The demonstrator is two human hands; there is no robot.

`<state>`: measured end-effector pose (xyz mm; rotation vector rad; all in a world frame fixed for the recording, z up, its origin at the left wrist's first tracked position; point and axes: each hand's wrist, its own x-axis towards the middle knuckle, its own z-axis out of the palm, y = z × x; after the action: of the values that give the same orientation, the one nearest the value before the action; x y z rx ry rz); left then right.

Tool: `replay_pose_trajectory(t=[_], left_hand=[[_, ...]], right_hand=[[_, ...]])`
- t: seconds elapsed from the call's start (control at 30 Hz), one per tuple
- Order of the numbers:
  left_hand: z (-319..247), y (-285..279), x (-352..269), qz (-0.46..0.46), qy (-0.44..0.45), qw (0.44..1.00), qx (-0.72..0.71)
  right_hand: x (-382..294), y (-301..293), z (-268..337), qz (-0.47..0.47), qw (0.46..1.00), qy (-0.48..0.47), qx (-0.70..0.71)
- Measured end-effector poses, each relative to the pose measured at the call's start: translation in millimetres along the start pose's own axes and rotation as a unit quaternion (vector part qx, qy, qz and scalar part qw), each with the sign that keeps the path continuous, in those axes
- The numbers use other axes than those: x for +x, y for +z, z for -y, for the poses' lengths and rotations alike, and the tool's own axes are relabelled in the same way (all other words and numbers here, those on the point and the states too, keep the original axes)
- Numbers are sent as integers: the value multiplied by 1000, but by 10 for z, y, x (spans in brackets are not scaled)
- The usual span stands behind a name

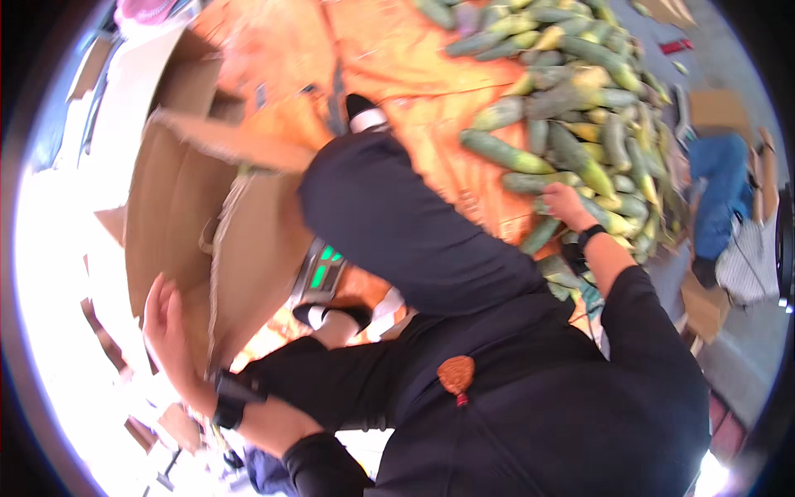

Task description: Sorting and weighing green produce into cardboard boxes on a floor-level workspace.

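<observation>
A large pile of green and yellow cucumber-like vegetables [574, 149] lies on an orange tarp [428, 124] at the upper right. At the pile's near edge is my right hand [562, 202], its fingers curled at one of the vegetables; whether it grips that one is not clear. On the left stands an open cardboard box [254, 255] with raised flaps. My left hand [164, 310] is at the box's near left side, fingers extended and a little blurred, with nothing seen in it. Beside the box, partly under it, shows a digital scale [323, 270] with lit green displays.
My bent knee rises between box and pile. Another open cardboard box [186, 68] stands at the upper left. At the far right, a person in blue trousers [717, 186] sits near cardboard pieces [720, 112]. A red object [676, 46] lies on the grey floor.
</observation>
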<state>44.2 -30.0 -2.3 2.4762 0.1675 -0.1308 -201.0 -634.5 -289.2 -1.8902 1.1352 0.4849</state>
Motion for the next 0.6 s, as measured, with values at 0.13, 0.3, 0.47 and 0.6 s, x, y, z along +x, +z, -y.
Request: replay_pose_trajectory(t=[0.13,0.3,0.47,0.6], left_hand=[[-144,92,22,-17,20,1000,-9],[-165,15,-56,-12,-27,1000,-4],[-156,25,-74,-11,-31,999,-11],[-144,69,-66,-27,-18,999,-20]], right_hand=[[-40,-13,-29,43,998,36,-27],[-112,126,80,80,995,44,-37],[-120,240,160,79,996,36,-1],[-86,310,129,85,996,35,-5]])
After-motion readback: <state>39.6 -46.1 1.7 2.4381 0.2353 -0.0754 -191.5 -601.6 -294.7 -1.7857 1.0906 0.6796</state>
